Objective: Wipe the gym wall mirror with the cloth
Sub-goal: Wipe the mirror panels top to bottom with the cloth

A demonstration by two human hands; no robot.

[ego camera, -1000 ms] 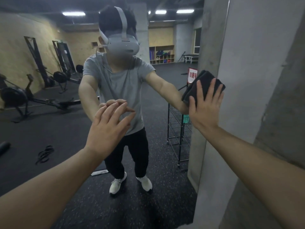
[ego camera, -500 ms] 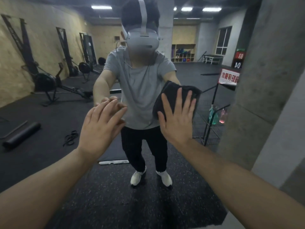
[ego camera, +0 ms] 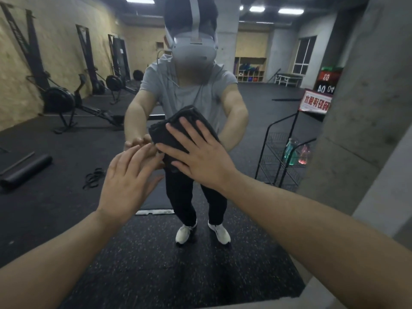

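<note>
Cloth (ego camera: 178, 128) flat against mirror (ego camera: 66, 152), dark, thick and folded.
Right hand (ego camera: 200, 157) presses it to the smooth glass with straight, spread fingers, a wide grip. Left hand (ego camera: 127, 181) lies open just beside, fingertips near the cloth's lower edge, holding nothing. Rough concrete pillar (ego camera: 361, 108) at right.

Reflected gym floor (ego camera: 55, 208): dark rubber flecked with pale specks. Landmark: the white shoes (ego camera: 201, 233), standing on the floor near its middle. A pale strip (ego camera: 155, 212) lies on the floor just left of the shoes. Further left lie a coiled black band (ego camera: 93, 177) and, beyond it, a rolled dark mat (ego camera: 24, 172). Rowing machines (ego camera: 73, 105) stand on the floor up and left of the shoes, along the wall. A black wire rack (ego camera: 283, 157) stands right of the shoes.
</note>
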